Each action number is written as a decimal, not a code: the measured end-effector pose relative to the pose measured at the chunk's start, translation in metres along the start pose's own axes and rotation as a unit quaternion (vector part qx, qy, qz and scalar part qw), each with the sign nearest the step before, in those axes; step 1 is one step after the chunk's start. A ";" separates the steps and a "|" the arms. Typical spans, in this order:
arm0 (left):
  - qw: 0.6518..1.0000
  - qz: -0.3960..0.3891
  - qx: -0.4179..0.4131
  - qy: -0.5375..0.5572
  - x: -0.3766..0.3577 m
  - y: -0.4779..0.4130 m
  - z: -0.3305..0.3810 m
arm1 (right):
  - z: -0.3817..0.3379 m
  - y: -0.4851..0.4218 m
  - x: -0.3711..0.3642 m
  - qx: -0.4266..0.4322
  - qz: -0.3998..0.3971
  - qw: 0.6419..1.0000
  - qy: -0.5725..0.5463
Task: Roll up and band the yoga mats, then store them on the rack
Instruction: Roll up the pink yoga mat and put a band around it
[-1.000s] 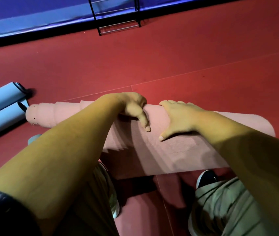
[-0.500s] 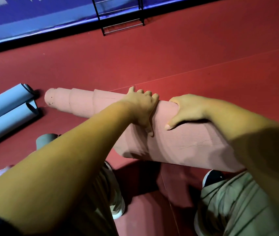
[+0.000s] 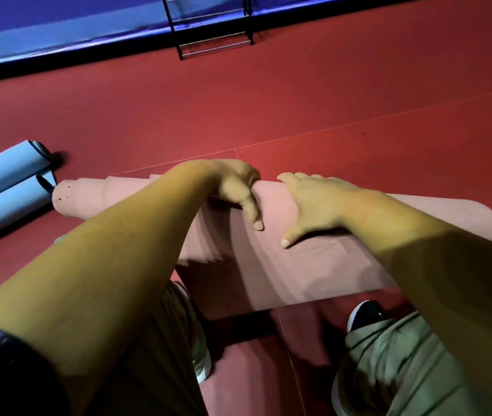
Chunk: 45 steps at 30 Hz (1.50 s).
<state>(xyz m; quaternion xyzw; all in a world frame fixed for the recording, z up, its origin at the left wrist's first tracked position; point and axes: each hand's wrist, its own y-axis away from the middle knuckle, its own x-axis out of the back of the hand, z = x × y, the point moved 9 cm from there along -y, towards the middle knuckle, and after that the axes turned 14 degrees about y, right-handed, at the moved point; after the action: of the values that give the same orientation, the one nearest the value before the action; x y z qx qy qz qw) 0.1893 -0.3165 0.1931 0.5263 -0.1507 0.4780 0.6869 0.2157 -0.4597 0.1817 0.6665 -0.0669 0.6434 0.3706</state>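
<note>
A pink yoga mat [image 3: 298,265] lies partly rolled on the red floor, the roll across the view and a flat tail reaching toward my feet. The roll's left end [image 3: 64,196] is uneven and telescoped. My left hand [image 3: 235,187] grips the roll's top, fingers curled over the far side, thumb pointing toward me. Just to its right, my right hand [image 3: 313,202] presses on the roll with its fingers laid over the top and its thumb spread. No band is visible.
Two rolled light-blue mats [image 3: 4,187] lie on the floor at the left, nearly touching the pink roll's end. A black metal rack [image 3: 211,28] stands at the far wall against blue padding [image 3: 58,25]. My shoes [image 3: 364,315] are just behind the mat's tail.
The roll, tilted with its left end farther away half a second ago, now lies level near the blue mats. More flat tail shows in front. Both hands stay on top.
</note>
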 end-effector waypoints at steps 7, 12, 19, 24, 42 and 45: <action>0.999 -0.010 -0.014 -0.036 0.001 0.005 0.009 | 0.009 -0.003 0.008 -0.003 0.022 0.997 -0.068; 0.977 0.035 -0.036 -0.206 -0.010 0.018 0.024 | 0.020 -0.004 0.008 0.000 0.004 0.991 -0.133; 0.982 0.076 -0.065 -0.160 -0.011 0.021 0.027 | 0.014 -0.002 0.004 0.032 -0.048 0.986 -0.157; 0.997 0.030 -0.035 -0.063 -0.009 0.012 0.010 | 0.007 -0.005 0.004 0.033 -0.043 0.990 -0.133; 0.994 -0.035 -0.041 -0.095 -0.013 0.010 0.014 | 0.009 -0.005 0.004 0.034 -0.010 0.993 -0.114; 0.978 0.030 -0.063 -0.194 -0.016 0.017 0.025 | 0.017 -0.005 0.001 0.028 -0.028 0.986 -0.165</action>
<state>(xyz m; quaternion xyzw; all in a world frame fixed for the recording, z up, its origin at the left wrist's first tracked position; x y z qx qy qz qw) 0.1751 -0.3463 0.2021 0.5602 -0.3269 0.3768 0.6613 0.2323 -0.4651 0.1818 0.7751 -0.0908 0.5158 0.3535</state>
